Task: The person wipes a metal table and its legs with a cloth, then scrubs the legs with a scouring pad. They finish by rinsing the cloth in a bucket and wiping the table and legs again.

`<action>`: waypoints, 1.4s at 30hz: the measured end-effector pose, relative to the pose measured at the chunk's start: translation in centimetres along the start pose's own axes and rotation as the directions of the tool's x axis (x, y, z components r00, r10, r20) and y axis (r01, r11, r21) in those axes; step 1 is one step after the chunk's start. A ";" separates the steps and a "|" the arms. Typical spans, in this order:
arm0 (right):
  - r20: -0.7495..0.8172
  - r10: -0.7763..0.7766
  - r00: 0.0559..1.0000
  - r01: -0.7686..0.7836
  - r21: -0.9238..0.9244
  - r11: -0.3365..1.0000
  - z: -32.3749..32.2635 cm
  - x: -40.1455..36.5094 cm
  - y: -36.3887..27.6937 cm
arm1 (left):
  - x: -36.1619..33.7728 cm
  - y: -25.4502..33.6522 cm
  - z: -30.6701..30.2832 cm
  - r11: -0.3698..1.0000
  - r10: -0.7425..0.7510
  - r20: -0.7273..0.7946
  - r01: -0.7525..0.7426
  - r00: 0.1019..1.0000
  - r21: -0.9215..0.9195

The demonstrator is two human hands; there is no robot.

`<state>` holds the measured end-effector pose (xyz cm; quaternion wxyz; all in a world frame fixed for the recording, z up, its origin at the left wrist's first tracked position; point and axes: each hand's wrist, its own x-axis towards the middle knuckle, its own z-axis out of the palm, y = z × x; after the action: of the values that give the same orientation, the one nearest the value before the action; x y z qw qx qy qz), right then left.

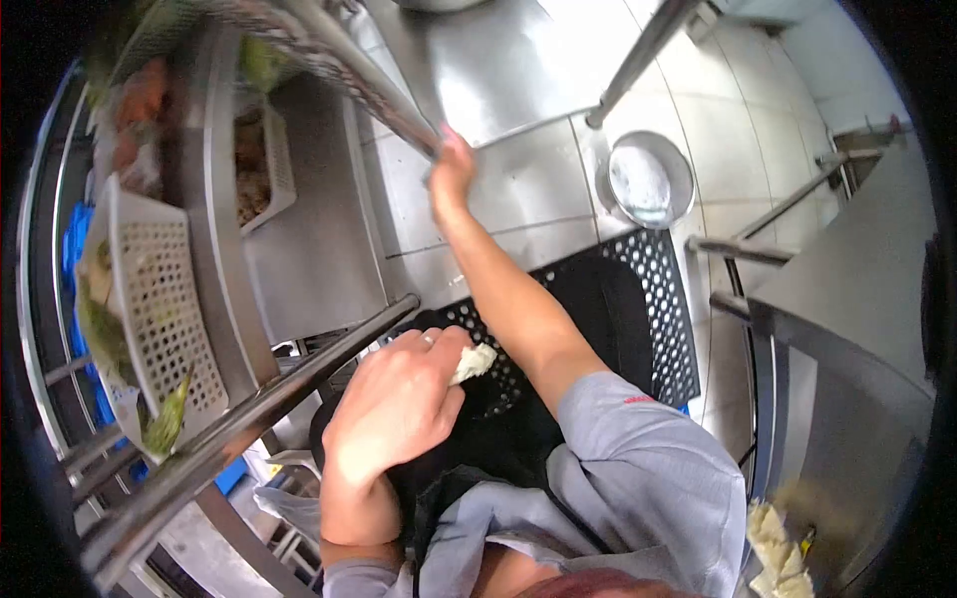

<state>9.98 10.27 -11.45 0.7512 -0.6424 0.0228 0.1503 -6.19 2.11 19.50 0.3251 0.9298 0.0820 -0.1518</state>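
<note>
My left hand (394,399), with a ring on one finger, is closed around a crumpled-looking white lump (474,364) in front of my black apron (598,324). The lump pokes out past the fingers, and the rest is hidden in the palm. My right arm stretches far forward. At its end, my right hand (454,174) is closed at the near end of a long metal bar (384,95) with a mesh-like edge; both are blurred by motion.
To the left, a steel shelf (309,219) holds white perforated baskets (169,309) with green vegetables. A steel rail (299,384) runs beside me. A round metal pot (648,179) stands on the tiled floor by a black perforated mat (668,309). White pieces (780,553) lie at lower right.
</note>
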 end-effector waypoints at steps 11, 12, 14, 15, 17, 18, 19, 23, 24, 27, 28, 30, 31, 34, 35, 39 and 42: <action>0.203 -0.236 0.950 0.229 0.058 0.972 0.7 -2.2 -13.4 | 1.4 -3.3 -0.3 0.993 -0.119 -0.139 0.120 0.983 0.004; 0.188 -0.273 0.944 0.268 0.049 0.962 0.4 -2.3 -12.8 | 1.4 -3.4 -0.4 0.992 -0.122 -0.156 0.126 0.980 0.018; 0.164 -0.213 0.963 0.230 -0.093 0.969 -0.6 -0.9 -7.6 | 1.7 -4.1 -0.4 0.990 -0.139 -0.157 0.143 0.978 0.016; 0.157 -0.260 0.953 0.283 -0.145 0.948 -1.2 0.1 -5.0 | 1.5 -3.3 -1.2 0.986 -0.162 -0.167 0.168 0.972 0.017; 0.256 -0.266 0.929 0.330 -0.255 0.909 -1.8 2.4 -3.5 | 1.2 -3.2 -1.7 0.986 -0.135 -0.275 0.156 0.952 0.054; 0.354 -0.196 0.915 0.315 -0.322 0.893 -2.4 3.5 -3.5 | 0.9 -3.7 -1.7 0.986 -0.137 -0.288 0.157 0.948 0.048; 0.383 -0.206 0.901 0.346 -0.345 0.873 -2.8 3.7 -4.3 | 0.8 -3.6 -2.0 0.993 -0.100 -0.332 0.114 0.938 0.024; 0.576 0.014 0.817 0.025 -0.060 0.998 -3.3 3.6 -10.7 | 1.4 -1.9 -2.5 0.977 -0.210 -0.518 0.166 0.829 -0.131; 0.595 0.022 0.804 0.044 -0.096 0.994 -3.0 4.1 -10.7 | 1.9 -1.7 -2.1 0.954 -0.275 -0.576 0.144 0.770 -0.264; 0.624 0.004 0.781 0.117 -0.153 0.981 -2.5 5.9 -8.4 | 4.1 -1.6 -0.6 0.738 -0.406 -0.627 -0.166 0.665 -0.654; 0.633 -0.021 0.774 0.152 -0.154 0.976 -2.4 6.5 -7.4 | 4.7 -1.5 -0.5 0.610 -0.476 -0.571 -0.217 0.669 -0.762; 0.598 0.059 0.800 0.087 -0.213 0.973 -2.7 6.8 -5.1 | 5.9 -2.0 0.5 0.352 -0.579 -0.448 -0.287 0.681 -0.891; 0.562 0.114 0.819 0.027 -0.236 0.971 -3.3 5.6 -5.7 | 6.4 -2.7 1.8 0.234 -0.622 -0.386 -0.309 0.681 -0.922; 0.582 -0.154 0.799 0.381 -0.292 0.877 -4.1 5.9 -2.6 | 6.9 -2.8 3.8 -0.019 -0.590 -0.216 -0.280 0.778 -0.960; 0.587 -0.109 0.802 0.335 -0.290 0.896 -4.2 6.6 -0.6 | 7.3 -2.8 4.0 -0.032 -0.547 -0.198 -0.256 0.813 -0.966; 0.563 0.010 0.826 0.188 -0.292 0.938 -3.5 10.1 4.2 | 9.1 -1.7 3.8 0.006 -0.308 -0.107 -0.110 0.945 -0.994; 0.445 0.070 0.893 0.076 -0.302 0.950 -3.7 7.6 1.1 | 9.2 -0.6 3.7 -0.012 -0.114 -0.082 -0.084 0.990 -0.996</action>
<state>17.49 8.31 -14.86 0.6252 -0.7004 -0.1767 0.2954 1.50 0.74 13.30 0.8814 0.4288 0.1978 0.0135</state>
